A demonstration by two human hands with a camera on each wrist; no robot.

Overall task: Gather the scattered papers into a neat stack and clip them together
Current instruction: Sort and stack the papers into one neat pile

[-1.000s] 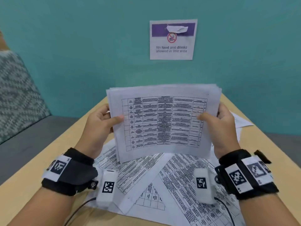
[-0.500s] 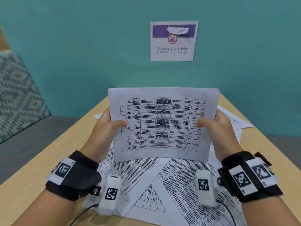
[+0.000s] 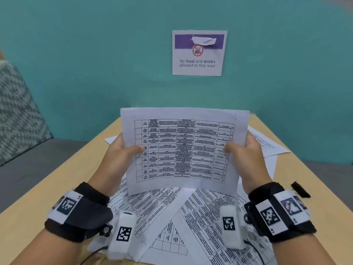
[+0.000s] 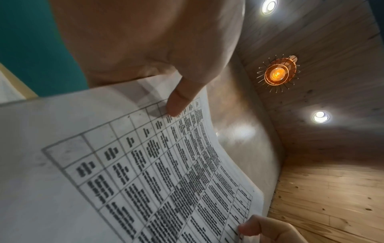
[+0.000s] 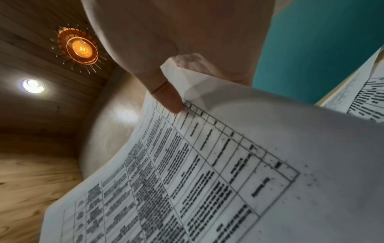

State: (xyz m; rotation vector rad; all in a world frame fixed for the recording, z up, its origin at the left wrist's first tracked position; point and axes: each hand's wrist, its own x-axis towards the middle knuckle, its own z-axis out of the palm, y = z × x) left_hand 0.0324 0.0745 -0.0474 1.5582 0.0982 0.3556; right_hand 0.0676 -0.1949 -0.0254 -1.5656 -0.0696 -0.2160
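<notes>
Teal wall (image 3: 95,54), tan tabletop (image 3: 57,188): stack held upright above loose papers (image 3: 200,217).
Stack (image 3: 184,150), long axis crosswise, stands between left hand (image 3: 118,155) and right hand (image 3: 246,152), each pinching a side edge; black clip (image 3: 300,189) lies nearer the right.

The person holds a stack of papers (image 3: 184,150) upright above the desk (image 3: 47,188), the left hand (image 3: 118,155) gripping its left edge and the right hand (image 3: 246,155) its right edge, thumbs on the printed front. More loose sheets (image 3: 172,217) lie overlapping on the desk beneath. A small black clip (image 3: 300,189) sits by the right wrist. A notice (image 3: 199,52) hangs on the teal wall.
</notes>
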